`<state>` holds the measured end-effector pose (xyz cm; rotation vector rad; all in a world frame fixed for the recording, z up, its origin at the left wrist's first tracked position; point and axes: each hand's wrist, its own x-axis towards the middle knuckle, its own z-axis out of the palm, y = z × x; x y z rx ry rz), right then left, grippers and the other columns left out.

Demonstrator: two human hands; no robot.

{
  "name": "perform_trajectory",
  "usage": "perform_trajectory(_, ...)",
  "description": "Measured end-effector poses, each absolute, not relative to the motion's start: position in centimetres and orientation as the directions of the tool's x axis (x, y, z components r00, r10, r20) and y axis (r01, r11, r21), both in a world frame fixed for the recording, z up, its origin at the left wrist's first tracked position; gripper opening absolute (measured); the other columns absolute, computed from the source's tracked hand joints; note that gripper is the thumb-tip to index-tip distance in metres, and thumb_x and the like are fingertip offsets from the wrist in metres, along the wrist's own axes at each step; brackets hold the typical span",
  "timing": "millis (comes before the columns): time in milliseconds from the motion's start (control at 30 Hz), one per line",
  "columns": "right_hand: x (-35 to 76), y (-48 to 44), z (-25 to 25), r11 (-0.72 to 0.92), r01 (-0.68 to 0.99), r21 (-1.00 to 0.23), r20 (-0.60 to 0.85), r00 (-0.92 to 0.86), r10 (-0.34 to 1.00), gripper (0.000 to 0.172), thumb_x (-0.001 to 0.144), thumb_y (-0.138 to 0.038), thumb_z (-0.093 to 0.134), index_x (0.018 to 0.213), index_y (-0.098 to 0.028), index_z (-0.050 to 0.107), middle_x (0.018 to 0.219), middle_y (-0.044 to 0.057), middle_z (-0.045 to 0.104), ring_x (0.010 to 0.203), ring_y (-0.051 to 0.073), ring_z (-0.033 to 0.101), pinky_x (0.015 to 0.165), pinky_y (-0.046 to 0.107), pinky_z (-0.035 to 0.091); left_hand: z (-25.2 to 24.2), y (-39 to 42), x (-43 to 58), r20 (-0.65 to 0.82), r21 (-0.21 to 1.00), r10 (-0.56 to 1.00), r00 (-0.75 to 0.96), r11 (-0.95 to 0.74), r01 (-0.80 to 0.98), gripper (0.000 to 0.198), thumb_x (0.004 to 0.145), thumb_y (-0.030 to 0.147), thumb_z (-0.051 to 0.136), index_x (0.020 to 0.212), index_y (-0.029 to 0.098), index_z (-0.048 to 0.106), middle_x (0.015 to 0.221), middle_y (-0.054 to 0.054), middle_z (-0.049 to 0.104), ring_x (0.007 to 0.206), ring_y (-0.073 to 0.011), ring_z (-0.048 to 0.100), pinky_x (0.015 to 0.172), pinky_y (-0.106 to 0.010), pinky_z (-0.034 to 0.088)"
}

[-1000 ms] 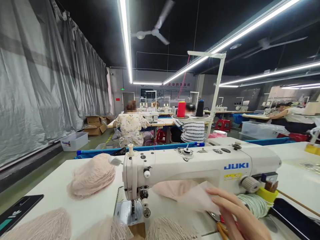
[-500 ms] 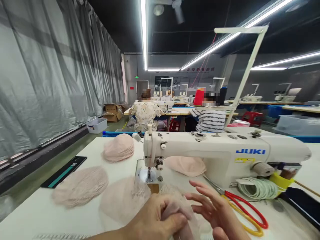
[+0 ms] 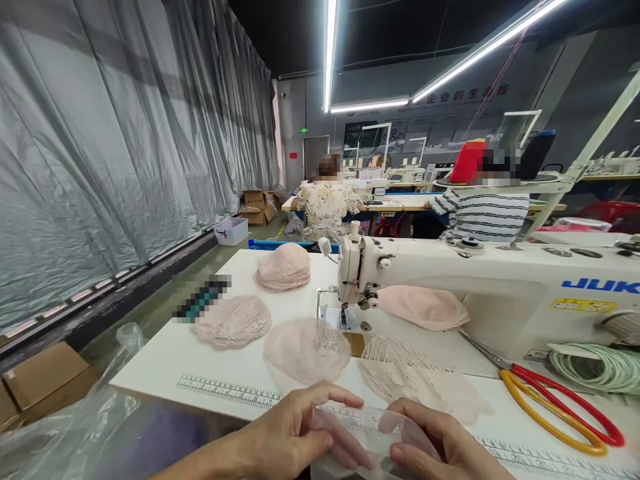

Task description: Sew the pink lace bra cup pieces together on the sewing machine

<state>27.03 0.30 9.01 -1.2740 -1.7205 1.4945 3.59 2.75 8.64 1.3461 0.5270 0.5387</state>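
Note:
Near the table's front edge, my left hand [image 3: 295, 430] and my right hand [image 3: 437, 443] pinch opposite sides of a sheer, pale fabric piece [image 3: 375, 423]. Fingers and ruler marks show through it. Just beyond them lie a round pink fabric piece [image 3: 300, 350] on the left and a pale lace piece [image 3: 405, 373] on the right. Behind these stands a white sewing machine [image 3: 415, 263], its presser foot [image 3: 344, 317] over the metal plate. Scissors [image 3: 555, 407] with red and yellow handles lie to the right of my right hand.
Stacks of pink fabric pieces [image 3: 283, 267] and lace pieces [image 3: 233, 321] sit on the left of the white table [image 3: 160, 360]. More pink fabric [image 3: 425, 307] lies under the machine arm. A coiled pale green cord [image 3: 595, 367] is at right. Two people sit ahead.
The view has swung right and down. My right hand, fingers spread before, now grips the sheer fabric, which is stretched between both hands. The lace piece behind is now uncovered.

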Motion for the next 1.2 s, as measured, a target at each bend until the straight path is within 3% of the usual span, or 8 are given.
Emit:
perform_trajectory(167,25.2,0.0,10.4,0.022,0.466,-0.884,-0.196,-0.415,0.888,0.023,0.074,-0.036,0.054,0.064,-0.021,0.041,0.060,-0.006,0.036,0.059,0.011,0.034,0.054,0.023,0.027,7.6,2.0,3.9,-0.226,0.949,0.628,0.745,0.315,0.022,0.098,0.057,0.027,0.083,0.138,0.016,0.029,0.100,-0.008,0.065,0.092,-0.0192,0.060,0.080,-0.028,0.044)
perform_trajectory(267,24.5,0.1,10.7,0.054,0.531,-0.845,-0.213,-0.427,0.879,0.022,0.075,-0.036,0.052,0.065,-0.021,0.039,0.061,-0.006,0.034,0.060,0.012,0.033,0.055,0.023,0.027,7.4,1.7,5.1,-0.308,0.939,0.719,0.623,0.333,0.079,0.052,0.063,0.035,0.077,0.105,0.009,0.060,0.063,0.002,0.057,0.057,-0.0091,0.053,0.057,-0.019,0.040)
perform_trajectory(333,24.8,0.2,10.7,0.075,0.552,-0.831,-0.186,-0.403,0.896,0.026,0.077,-0.040,0.051,0.064,-0.022,0.038,0.063,-0.005,0.035,0.062,0.012,0.034,0.056,0.024,0.028,7.3,1.6,5.2,-0.303,0.949,0.745,0.594,0.294,0.116,0.036,0.068,0.042,0.071,0.079,0.008,0.064,0.052,0.006,0.045,0.045,-0.0058,0.042,0.047,-0.018,0.034)
perform_trajectory(567,25.0,-0.2,8.9,0.004,0.332,-0.943,-0.130,-0.381,0.915,0.035,0.088,-0.053,0.042,0.073,-0.021,0.046,0.066,-0.002,0.054,0.058,0.013,0.052,0.059,0.025,0.038,7.4,1.3,3.8,-0.248,0.960,0.737,0.628,0.275,0.057,0.039,0.070,0.047,0.068,0.073,0.009,0.058,0.065,-0.002,0.058,0.060,-0.0111,0.056,0.062,-0.022,0.042)
perform_trajectory(667,23.5,-0.2,7.9,0.036,0.342,-0.939,-0.106,-0.387,0.916,0.037,0.088,-0.056,0.040,0.076,-0.021,0.045,0.052,-0.007,0.047,0.043,0.009,0.041,0.048,0.022,0.032,7.5,1.4,4.6,-0.253,0.949,0.707,0.661,0.314,0.028,0.039,0.066,0.041,0.073,0.084,0.010,0.058,0.069,-0.003,0.062,0.062,-0.0122,0.057,0.063,-0.023,0.044)
perform_trajectory(833,23.4,-0.3,7.9,-0.046,0.269,-0.962,-0.151,-0.385,0.911,0.049,0.074,-0.063,0.059,0.098,-0.022,0.048,0.054,-0.011,0.035,0.050,0.009,0.033,0.048,0.021,0.024,6.9,1.6,5.1,-0.214,0.973,0.779,0.589,0.221,0.061,0.037,0.077,0.048,0.060,0.075,0.012,0.051,0.051,0.001,0.057,0.041,-0.0055,0.041,0.044,-0.016,0.030)
perform_trajectory(1000,25.1,-0.5,7.7,-0.098,0.311,-0.945,-0.236,-0.446,0.863,0.046,0.078,-0.062,0.053,0.064,-0.019,0.050,0.059,-0.003,0.049,0.061,0.012,0.046,0.059,0.024,0.034,6.3,1.3,4.3,-0.311,0.933,0.715,0.626,0.355,0.058,0.045,0.071,0.056,0.064,0.074,0.013,0.051,0.062,-0.004,0.062,0.050,-0.0107,0.054,0.052,-0.022,0.043)
perform_trajectory(1200,24.9,-0.5,7.1,-0.073,0.320,-0.945,-0.190,-0.351,0.917,0.050,0.086,-0.065,0.036,0.062,-0.022,0.041,0.048,-0.007,0.042,0.041,0.009,0.037,0.046,0.023,0.030,5.9,1.1,4.9,-0.308,0.919,0.688,0.658,0.393,0.019,0.057,0.072,0.066,0.057,0.081,0.009,0.055,0.067,-0.008,0.062,0.055,-0.0127,0.059,0.056,-0.024,0.046)
